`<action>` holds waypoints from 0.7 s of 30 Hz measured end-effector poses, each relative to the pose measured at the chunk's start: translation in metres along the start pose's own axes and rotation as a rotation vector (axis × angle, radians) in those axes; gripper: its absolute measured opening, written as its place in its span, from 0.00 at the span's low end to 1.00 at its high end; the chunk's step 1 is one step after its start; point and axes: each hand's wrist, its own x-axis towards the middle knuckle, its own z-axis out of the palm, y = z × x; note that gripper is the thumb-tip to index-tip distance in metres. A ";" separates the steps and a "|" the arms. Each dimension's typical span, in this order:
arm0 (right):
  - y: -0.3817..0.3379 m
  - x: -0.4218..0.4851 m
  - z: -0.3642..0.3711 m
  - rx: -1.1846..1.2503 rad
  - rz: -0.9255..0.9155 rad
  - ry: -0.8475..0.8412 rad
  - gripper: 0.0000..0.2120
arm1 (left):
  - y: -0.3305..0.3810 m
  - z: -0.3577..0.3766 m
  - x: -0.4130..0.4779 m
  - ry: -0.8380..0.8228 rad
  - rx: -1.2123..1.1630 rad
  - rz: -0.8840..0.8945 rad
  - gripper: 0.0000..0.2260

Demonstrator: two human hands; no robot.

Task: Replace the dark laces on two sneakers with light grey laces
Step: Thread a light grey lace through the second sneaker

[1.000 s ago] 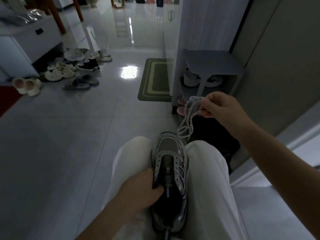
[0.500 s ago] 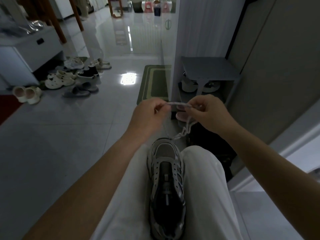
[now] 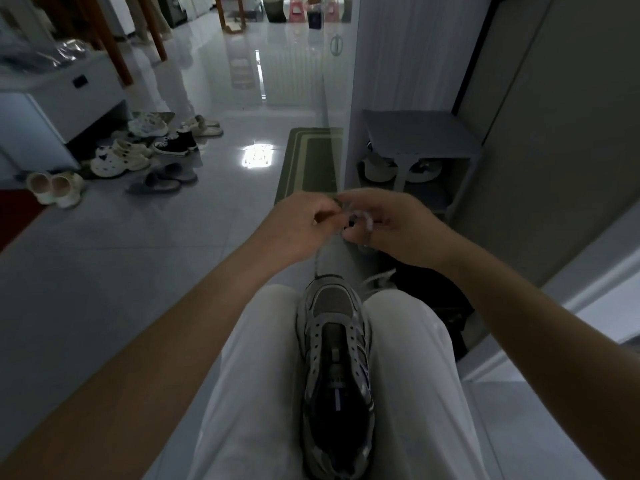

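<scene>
A grey and silver sneaker (image 3: 334, 355) lies wedged between my thighs, toe pointing away, its eyelets bare of any lace. Above and beyond its toe, my left hand (image 3: 301, 225) and my right hand (image 3: 394, 226) are raised close together, fingertips almost touching. Both pinch a light grey lace (image 3: 362, 220) that is bunched between them. One strand of it hangs down toward the sneaker's toe. Another light strand shows by my right knee. The second sneaker and any dark laces are out of sight.
A grey shoe rack (image 3: 420, 150) with shoes under it stands ahead on the right, next to a green mat (image 3: 308, 161). Several shoes and slippers (image 3: 138, 154) lie scattered on the glossy tile floor at the left. A dark bag (image 3: 433, 289) sits by my right leg.
My left hand left the sneaker's collar and rose to meet the right hand. Both hands then closed in together on the lace, gathering it between the fingertips.
</scene>
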 end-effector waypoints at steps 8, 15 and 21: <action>0.004 0.000 -0.024 1.106 0.258 0.367 0.06 | -0.017 -0.011 -0.003 -0.018 -0.146 -0.082 0.07; -0.003 -0.005 -0.013 1.228 0.156 0.269 0.08 | 0.001 0.027 -0.017 -0.019 -0.124 -0.138 0.14; 0.021 -0.042 0.016 0.372 0.198 0.029 0.06 | 0.016 0.057 -0.091 -0.421 0.386 -0.194 0.10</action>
